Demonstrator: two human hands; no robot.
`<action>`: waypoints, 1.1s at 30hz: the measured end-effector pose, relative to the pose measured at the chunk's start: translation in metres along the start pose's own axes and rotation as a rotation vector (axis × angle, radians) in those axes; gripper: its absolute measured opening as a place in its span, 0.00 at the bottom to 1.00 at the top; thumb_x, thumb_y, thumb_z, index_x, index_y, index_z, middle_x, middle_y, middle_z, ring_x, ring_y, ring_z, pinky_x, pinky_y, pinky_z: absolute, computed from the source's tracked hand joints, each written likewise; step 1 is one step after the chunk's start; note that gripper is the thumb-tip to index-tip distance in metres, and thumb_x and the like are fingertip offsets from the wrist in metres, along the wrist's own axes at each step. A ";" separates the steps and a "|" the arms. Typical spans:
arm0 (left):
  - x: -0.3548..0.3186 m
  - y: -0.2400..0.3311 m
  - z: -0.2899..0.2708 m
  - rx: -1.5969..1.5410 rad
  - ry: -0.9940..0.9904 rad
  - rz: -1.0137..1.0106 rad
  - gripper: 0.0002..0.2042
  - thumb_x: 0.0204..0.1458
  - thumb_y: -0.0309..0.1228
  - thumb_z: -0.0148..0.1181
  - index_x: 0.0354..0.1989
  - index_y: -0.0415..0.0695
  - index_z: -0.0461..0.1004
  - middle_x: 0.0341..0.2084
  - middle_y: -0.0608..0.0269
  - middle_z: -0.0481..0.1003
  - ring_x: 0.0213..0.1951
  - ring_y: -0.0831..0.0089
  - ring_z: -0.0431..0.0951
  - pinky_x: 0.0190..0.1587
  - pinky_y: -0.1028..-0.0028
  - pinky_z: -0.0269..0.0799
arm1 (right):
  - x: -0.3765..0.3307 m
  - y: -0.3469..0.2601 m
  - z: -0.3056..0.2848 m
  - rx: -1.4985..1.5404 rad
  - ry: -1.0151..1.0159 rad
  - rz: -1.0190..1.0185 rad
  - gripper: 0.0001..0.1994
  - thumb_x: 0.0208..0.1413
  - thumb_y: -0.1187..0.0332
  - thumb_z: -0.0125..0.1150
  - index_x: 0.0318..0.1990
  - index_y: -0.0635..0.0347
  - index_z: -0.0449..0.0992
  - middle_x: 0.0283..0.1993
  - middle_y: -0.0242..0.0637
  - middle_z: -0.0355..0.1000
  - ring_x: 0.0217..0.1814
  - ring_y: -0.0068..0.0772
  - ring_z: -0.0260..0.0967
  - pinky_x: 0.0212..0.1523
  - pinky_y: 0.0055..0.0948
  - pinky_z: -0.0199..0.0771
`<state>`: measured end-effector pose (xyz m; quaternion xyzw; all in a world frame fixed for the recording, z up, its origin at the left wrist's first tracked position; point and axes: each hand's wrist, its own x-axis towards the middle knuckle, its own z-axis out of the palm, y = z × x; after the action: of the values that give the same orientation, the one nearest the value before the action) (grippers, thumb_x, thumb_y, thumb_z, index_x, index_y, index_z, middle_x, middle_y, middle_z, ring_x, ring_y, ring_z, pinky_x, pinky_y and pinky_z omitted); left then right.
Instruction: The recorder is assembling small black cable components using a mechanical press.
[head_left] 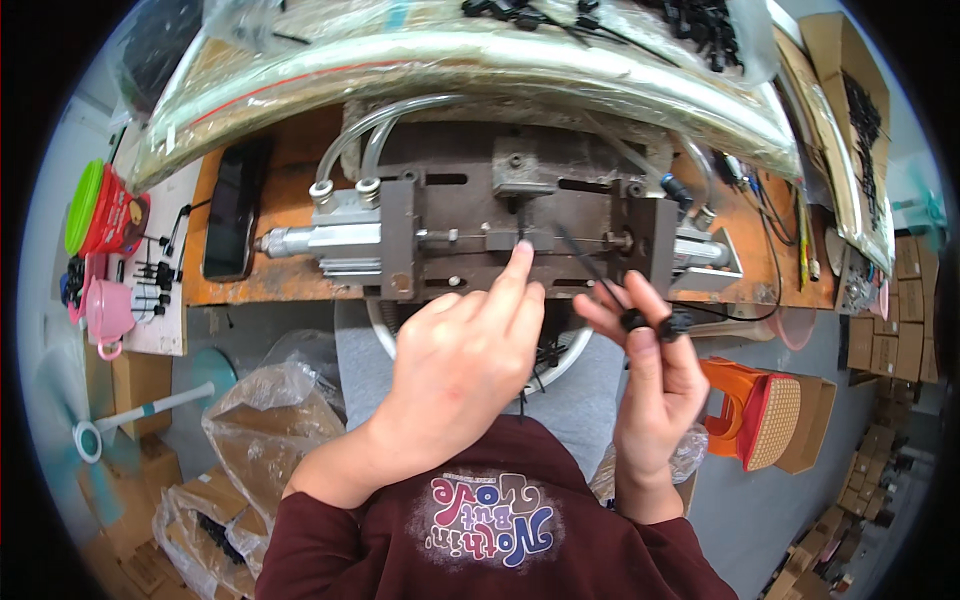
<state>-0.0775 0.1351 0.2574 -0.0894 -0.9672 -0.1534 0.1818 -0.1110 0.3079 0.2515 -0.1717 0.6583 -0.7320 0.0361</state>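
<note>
My left hand [462, 358] reaches over the middle of a dark metal clamping fixture [460, 150]. Its index finger is stretched out, with the tip on the small grey block [505, 239] at the centre; the thumb is hidden. A short dark piece stands up at that block, too small to name. My right hand [655, 395] is to the right, closed on thin black plastic stems with knobbed ends [677, 325]. One stem slants up toward the block, slightly blurred. Pneumatic cylinders, left [345, 247] and right [700, 252], flank the fixture.
A black phone [236, 208] lies on the wooden bench at left, near a pink cup [108, 308]. A plastic-wrapped ledge [450, 65] with black parts runs behind the fixture. A white-rimmed container [575, 355] sits on my lap. An orange stool [745, 412] stands at lower right.
</note>
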 end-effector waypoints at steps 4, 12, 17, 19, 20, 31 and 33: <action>0.004 0.010 -0.008 -0.343 0.268 0.056 0.17 0.40 0.25 0.73 0.40 0.38 0.78 0.37 0.56 0.79 0.33 0.62 0.81 0.35 0.70 0.78 | -0.008 0.002 0.008 -0.098 -0.070 0.033 0.18 0.66 0.78 0.48 0.61 0.74 0.67 0.58 0.51 0.72 0.58 0.35 0.72 0.59 0.28 0.69; -0.002 0.009 -0.010 -0.437 0.281 0.094 0.14 0.38 0.19 0.71 0.37 0.38 0.79 0.35 0.56 0.79 0.33 0.63 0.81 0.33 0.71 0.78 | 0.002 -0.007 0.001 -0.244 -0.179 -0.051 0.16 0.60 0.81 0.53 0.56 0.72 0.73 0.56 0.50 0.74 0.59 0.40 0.72 0.59 0.32 0.70; -0.010 -0.004 -0.006 -0.300 0.195 -0.006 0.15 0.39 0.21 0.70 0.38 0.39 0.79 0.42 0.55 0.78 0.36 0.62 0.80 0.36 0.70 0.78 | 0.005 -0.014 -0.008 -0.511 0.048 -0.245 0.15 0.58 0.76 0.58 0.52 0.68 0.78 0.52 0.42 0.70 0.44 0.29 0.68 0.46 0.24 0.69; -0.013 -0.010 0.001 -0.186 0.143 0.026 0.13 0.41 0.23 0.69 0.38 0.38 0.79 0.49 0.53 0.77 0.37 0.62 0.80 0.41 0.69 0.78 | -0.001 -0.015 -0.012 -0.562 0.108 -0.230 0.14 0.58 0.73 0.61 0.51 0.65 0.79 0.49 0.38 0.69 0.38 0.22 0.62 0.41 0.20 0.66; -0.014 -0.010 0.005 -0.157 0.129 0.045 0.12 0.42 0.24 0.68 0.37 0.38 0.78 0.50 0.53 0.77 0.37 0.62 0.80 0.41 0.69 0.78 | -0.003 -0.014 -0.015 -0.572 0.108 -0.215 0.14 0.55 0.74 0.64 0.50 0.65 0.80 0.48 0.40 0.70 0.38 0.23 0.66 0.40 0.20 0.68; -0.004 -0.008 0.008 -0.034 0.049 0.018 0.12 0.42 0.26 0.68 0.36 0.38 0.78 0.51 0.55 0.77 0.24 0.68 0.78 0.31 0.73 0.75 | 0.005 -0.015 -0.016 -0.033 0.004 -0.278 0.31 0.51 0.62 0.72 0.56 0.76 0.70 0.54 0.52 0.67 0.49 0.45 0.75 0.52 0.39 0.77; -0.004 -0.007 0.007 -0.025 0.021 0.005 0.11 0.42 0.26 0.68 0.36 0.39 0.78 0.51 0.56 0.77 0.24 0.69 0.77 0.31 0.74 0.74 | 0.005 -0.013 -0.016 0.029 -0.001 -0.274 0.30 0.50 0.63 0.73 0.54 0.76 0.70 0.56 0.55 0.66 0.51 0.49 0.75 0.53 0.42 0.77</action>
<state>-0.0779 0.1299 0.2482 -0.0927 -0.9630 -0.1657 0.1911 -0.1181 0.3236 0.2634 -0.2596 0.6180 -0.7395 -0.0614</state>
